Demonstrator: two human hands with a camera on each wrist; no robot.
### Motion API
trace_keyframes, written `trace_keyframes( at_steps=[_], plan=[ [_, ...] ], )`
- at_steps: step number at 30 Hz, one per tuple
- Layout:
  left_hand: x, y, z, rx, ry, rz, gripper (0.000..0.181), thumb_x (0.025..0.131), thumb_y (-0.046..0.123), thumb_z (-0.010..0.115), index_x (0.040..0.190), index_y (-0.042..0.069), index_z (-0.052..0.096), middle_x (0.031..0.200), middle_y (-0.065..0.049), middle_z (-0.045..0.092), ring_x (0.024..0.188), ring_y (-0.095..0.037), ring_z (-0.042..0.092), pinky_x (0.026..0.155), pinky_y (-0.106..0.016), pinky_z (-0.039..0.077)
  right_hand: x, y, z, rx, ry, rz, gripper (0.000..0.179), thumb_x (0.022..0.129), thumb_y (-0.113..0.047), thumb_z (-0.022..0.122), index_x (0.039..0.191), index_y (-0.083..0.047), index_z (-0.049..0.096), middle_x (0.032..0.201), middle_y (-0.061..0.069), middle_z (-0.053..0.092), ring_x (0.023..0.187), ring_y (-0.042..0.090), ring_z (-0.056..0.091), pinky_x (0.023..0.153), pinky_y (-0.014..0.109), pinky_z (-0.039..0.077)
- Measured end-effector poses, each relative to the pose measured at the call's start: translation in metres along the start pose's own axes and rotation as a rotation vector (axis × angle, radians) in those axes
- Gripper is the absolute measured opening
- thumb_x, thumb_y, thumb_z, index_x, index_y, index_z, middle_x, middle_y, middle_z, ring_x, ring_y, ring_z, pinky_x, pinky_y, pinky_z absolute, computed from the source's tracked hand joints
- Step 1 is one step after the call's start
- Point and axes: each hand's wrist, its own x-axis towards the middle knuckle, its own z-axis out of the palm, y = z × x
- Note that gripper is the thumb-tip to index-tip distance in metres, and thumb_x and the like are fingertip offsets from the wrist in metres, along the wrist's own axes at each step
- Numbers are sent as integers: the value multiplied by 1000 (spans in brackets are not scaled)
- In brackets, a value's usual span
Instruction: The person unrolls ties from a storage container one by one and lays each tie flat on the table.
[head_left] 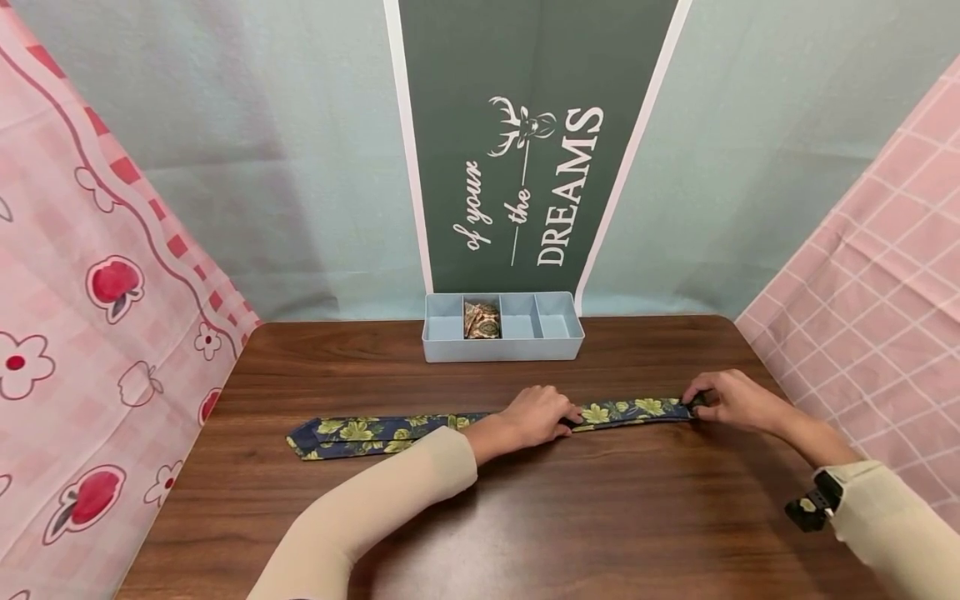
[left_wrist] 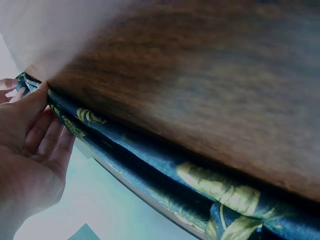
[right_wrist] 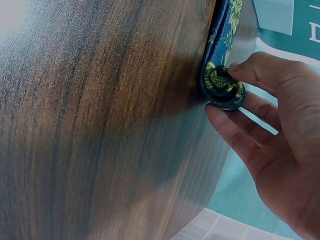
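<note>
A dark blue necktie (head_left: 356, 431) with yellow-green flowers lies lengthwise across the table, its wide pointed end at the left. My right hand (head_left: 738, 402) grips the other end, which is wound into a small roll (right_wrist: 222, 86); thumb and fingers are on either side of it in the right wrist view. Partway along the tie, my left hand (head_left: 536, 415) pinches the fabric between thumb and fingers, as the left wrist view (left_wrist: 37, 135) of that hand shows. Between both hands the strip (head_left: 630, 412) runs nearly straight. My left forearm covers part of the tie.
A pale blue tray (head_left: 502, 348) with compartments stands at the table's back edge. One compartment holds a rolled patterned cloth (head_left: 482, 320). The brown wooden table (head_left: 570, 517) extends toward me, with curtains along its back and sides.
</note>
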Motion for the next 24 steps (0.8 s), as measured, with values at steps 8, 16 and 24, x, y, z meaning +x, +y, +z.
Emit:
trace_keyframes(
  at_steps=[8,16,24],
  plan=[
    [-6,-4,0,2,10,19,31,102,25,74,133,23,76,128,15,74,118,-7,70,89,-23,59,0,1,-2,-50,0,-41,30,74,4,83,89,-22,82,96,-2,75,88,9,70,64,28,57],
    [-12,-6,-2,-3,1,0,28,101,24,75,129,24,78,136,10,71,121,-10,69,92,-26,59,-3,3,3,-50,50,-54,28,73,-5,94,84,-25,77,92,-2,75,78,0,64,59,25,52],
    [-20,-7,-4,-5,-4,3,30,102,24,74,131,23,77,135,10,71,120,-10,70,91,-27,60,-7,5,3,-22,27,-24,35,70,8,85,85,-22,76,96,5,75,73,-2,60,57,23,47]
  ],
)
